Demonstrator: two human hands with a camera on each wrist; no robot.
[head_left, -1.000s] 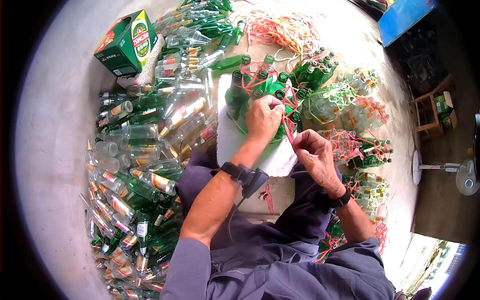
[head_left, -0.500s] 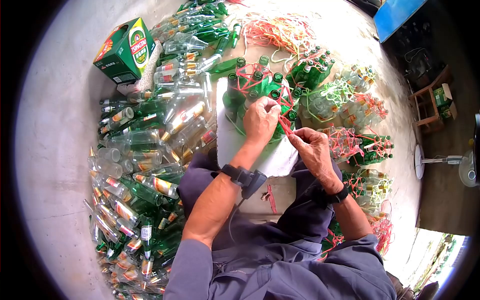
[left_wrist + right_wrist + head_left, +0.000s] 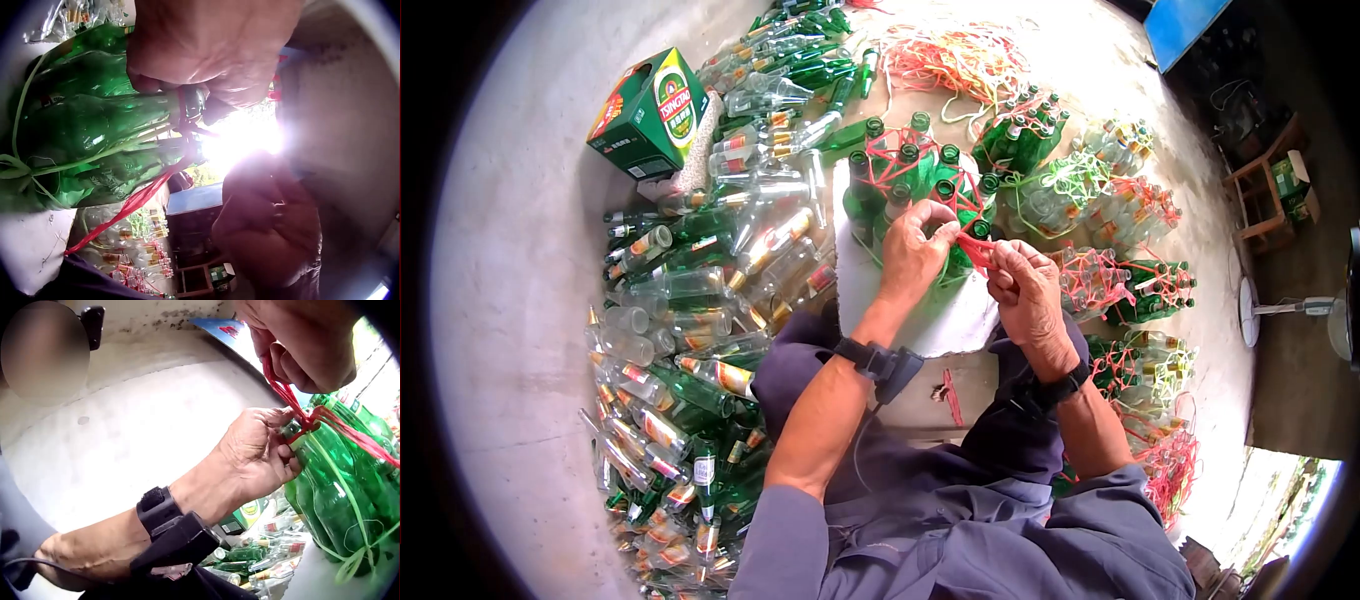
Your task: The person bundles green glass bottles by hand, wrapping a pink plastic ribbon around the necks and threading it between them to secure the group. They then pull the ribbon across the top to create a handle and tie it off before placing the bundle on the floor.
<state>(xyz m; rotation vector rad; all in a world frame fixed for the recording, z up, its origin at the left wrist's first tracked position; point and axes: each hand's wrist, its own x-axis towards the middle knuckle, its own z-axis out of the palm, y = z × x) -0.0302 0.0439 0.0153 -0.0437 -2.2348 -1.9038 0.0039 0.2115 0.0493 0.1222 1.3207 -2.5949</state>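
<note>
A bundle of green glass bottles (image 3: pixel 863 196) stands on a white board (image 3: pixel 862 312) between the person's knees. Red plastic twine (image 3: pixel 975 250) criss-crosses the necks, and green twine (image 3: pixel 337 472) circles the bodies, knotted low on one side. At the nearest bottle neck, the left hand (image 3: pixel 915 250) pinches the red twine between thumb and forefinger, beside a red knot (image 3: pixel 307 424). Close to its right, the right hand (image 3: pixel 1032 300) grips the red strands with curled fingers. In the right wrist view those strands run taut from the knot up to it, while a loose red tail hangs off the other side.
Many loose bottles (image 3: pixel 700 320) lie heaped on the left, with a green Tsingtao carton (image 3: pixel 645 120) behind them. Tied bundles (image 3: pixel 1090 280) line the right side. A tangle of red and pale twine (image 3: pixel 955 62) lies at the back. A fan (image 3: pixel 1305 305) stands far right.
The right hand has moved up, closer to the left hand, its fingers curling more. The red strands went from slanting downward to a shorter, more sideways line. The left hand has stayed at the bottle neck.
</note>
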